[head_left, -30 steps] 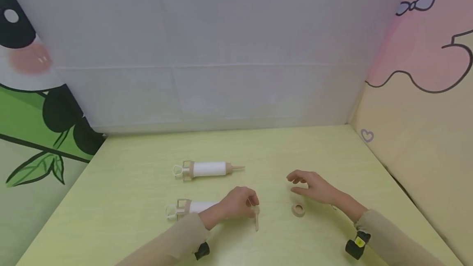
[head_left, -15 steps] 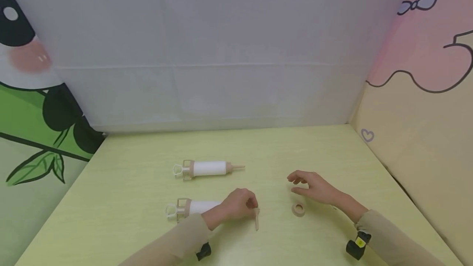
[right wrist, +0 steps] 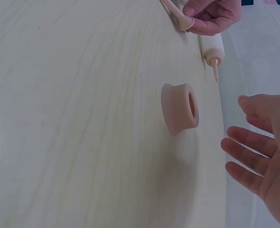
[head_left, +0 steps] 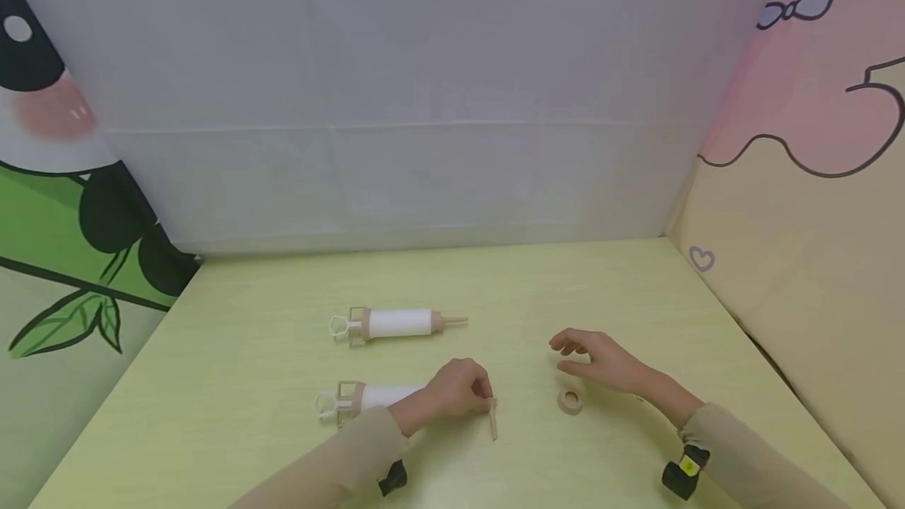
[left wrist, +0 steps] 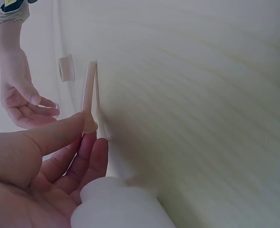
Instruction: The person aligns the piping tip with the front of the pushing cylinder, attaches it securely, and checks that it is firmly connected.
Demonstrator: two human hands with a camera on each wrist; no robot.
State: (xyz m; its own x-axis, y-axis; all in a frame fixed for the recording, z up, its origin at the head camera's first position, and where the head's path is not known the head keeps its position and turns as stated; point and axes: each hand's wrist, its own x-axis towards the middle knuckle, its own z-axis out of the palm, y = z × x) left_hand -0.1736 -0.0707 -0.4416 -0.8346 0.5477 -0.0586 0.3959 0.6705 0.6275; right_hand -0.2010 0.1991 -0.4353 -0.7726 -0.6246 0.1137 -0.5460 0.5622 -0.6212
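A: Where do things stand?
B: Partway, I'd judge. The far syringe lies on the surface looking whole, with a slim tip at its front. The near syringe has its handle end in place, but its front is behind the left hand from above.
A: Can the left wrist view help?
B: It shows a white, rounded end just beside that hand, with no tip fitted on it.
A: So which pieces are apart?
B: Two. The nozzle is pinched at its wide end between the left thumb and fingers, its narrow end pointing away from them. I can't tell whether that end touches the surface. The ring lies by itself, well apart from the near syringe.
A: And the right hand?
B: Its fingers are relaxed and spread, holding nothing, near the ring.
A: What's left, then?
B: Going by the far syringe, probably the near one's front end: neither nozzle nor ring looks fitted there.
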